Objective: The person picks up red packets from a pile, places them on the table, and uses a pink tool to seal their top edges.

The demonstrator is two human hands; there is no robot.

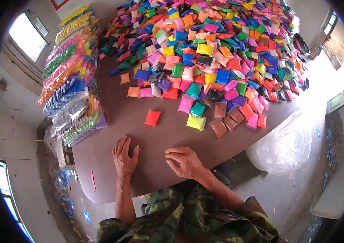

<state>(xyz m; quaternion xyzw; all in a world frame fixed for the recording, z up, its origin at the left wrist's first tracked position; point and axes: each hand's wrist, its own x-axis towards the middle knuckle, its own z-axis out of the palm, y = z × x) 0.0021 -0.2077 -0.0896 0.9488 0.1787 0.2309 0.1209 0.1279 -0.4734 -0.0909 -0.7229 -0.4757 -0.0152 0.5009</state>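
My left hand (125,157) rests palm down on the brown table (111,121), its thumb apart from the fingers, holding nothing. To its right, my right hand (183,162) lies near the table's front edge, fingers loosely bent and pointing left, with nothing visible in it. A single red packet (153,117) lies beyond and between the two hands, touched by neither. Farther back, a large heap of small coloured packets (204,49) spreads over the table. At the heap's near edge are a yellow packet (196,122) and several brown packets (219,128).
Stacked strips of bagged coloured packets (64,81) line the table's left side. A large clear plastic bag (281,146) stands beyond the right edge. A thin pink strip (93,181) lies near the front left corner. Scraps litter the floor.
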